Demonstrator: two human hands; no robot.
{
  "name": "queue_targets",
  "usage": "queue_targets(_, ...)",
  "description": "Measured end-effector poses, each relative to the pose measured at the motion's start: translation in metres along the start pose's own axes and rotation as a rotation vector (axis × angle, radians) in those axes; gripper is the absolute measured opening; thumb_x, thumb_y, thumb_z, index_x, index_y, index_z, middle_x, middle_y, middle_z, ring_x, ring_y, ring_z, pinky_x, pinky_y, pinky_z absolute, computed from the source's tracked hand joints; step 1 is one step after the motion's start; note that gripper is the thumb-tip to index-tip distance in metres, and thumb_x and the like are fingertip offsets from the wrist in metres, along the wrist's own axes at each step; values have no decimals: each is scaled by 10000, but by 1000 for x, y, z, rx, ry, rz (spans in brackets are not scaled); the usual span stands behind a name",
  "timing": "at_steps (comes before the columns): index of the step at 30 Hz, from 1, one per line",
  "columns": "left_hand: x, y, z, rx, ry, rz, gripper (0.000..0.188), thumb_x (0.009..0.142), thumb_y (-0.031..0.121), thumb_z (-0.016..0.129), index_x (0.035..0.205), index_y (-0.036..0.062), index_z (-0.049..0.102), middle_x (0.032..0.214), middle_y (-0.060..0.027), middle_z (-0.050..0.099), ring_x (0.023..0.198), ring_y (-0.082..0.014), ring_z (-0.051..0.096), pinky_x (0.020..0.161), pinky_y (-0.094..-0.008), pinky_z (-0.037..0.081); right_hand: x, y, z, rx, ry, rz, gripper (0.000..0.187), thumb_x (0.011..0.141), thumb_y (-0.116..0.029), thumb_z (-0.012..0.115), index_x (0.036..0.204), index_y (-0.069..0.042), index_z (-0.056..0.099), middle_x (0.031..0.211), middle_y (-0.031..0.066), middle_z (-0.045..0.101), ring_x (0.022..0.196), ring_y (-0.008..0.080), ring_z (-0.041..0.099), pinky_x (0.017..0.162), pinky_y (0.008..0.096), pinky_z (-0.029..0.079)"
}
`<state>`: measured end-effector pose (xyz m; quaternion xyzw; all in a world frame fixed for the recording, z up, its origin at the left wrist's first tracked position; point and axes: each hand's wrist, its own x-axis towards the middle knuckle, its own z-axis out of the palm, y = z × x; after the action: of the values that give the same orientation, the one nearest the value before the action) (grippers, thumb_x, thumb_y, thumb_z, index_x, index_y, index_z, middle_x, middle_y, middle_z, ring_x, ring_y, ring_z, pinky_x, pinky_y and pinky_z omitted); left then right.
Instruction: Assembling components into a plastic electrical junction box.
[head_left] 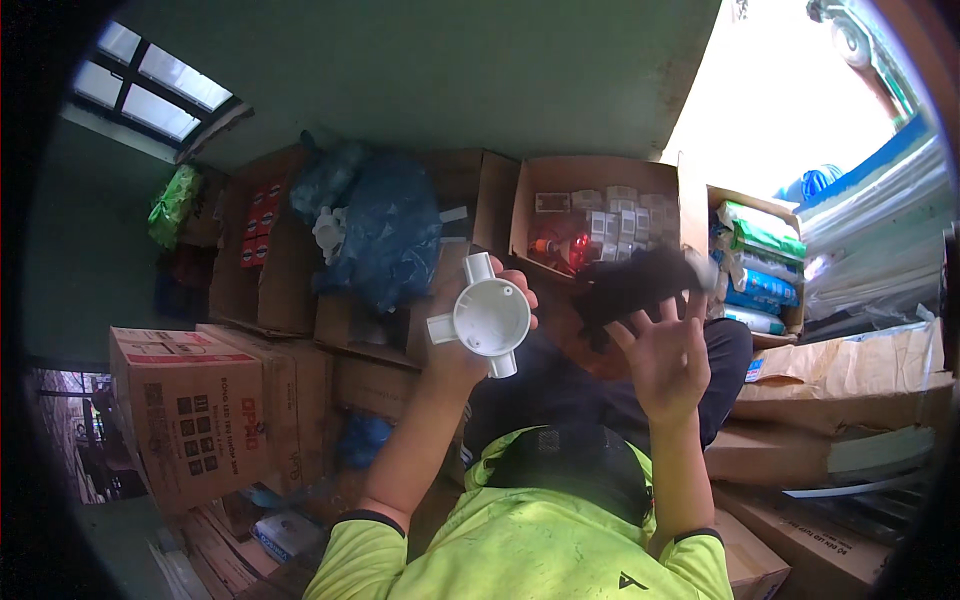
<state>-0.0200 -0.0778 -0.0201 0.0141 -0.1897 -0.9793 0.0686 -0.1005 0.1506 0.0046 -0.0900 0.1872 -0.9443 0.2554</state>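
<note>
My left hand (465, 350) grips a white round plastic conduit junction box (491, 317) with three short pipe stubs. Its hollow side faces up toward me, and fingertips show behind its right edge. To the right, my raised right hand (672, 372) has its palm toward me and several fingers apart. A black cloth (640, 287), smeared by motion, hangs at its fingertips, seemingly held at the thumb side. The cloth hides part of those fingers. The two hands are apart, above my dark trousers.
An open carton (522, 215) of small white boxes and red items stands ahead. Blue plastic bags (385, 225) cover cartons left of it. Stacked cartons (195, 410) rise at left. Bagged packs (762, 280) and flattened cardboard (850, 375) lie at right. A green wall (450, 70) closes the back.
</note>
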Motion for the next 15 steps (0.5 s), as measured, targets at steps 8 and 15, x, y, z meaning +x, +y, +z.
queue_targets(8, -4, -4, 3, -31, 17, -26, 440, 987, 367, 412, 1214, 26, 573, 1111, -212, 589, 1035, -380, 601, 860, -515, 546, 1, 11, -1, -233, 129, 25, 912, 821, 103, 600, 1539, -158, 102, 1416, 208, 409, 1225, 273, 537, 927, 399, 524)
queue_targets(15, -1, -11, 3, -63, 36, -66, 447, 983, 382, 405, 1205, 47, 602, 1075, -194, 609, 996, -349, 619, 839, -481, 540, 4, 20, -16, -276, 383, 79, 401, 878, 46, 580, 1261, -23, 479, 1045, 82, 648, 887, 155, 667, 739, 254, 562)
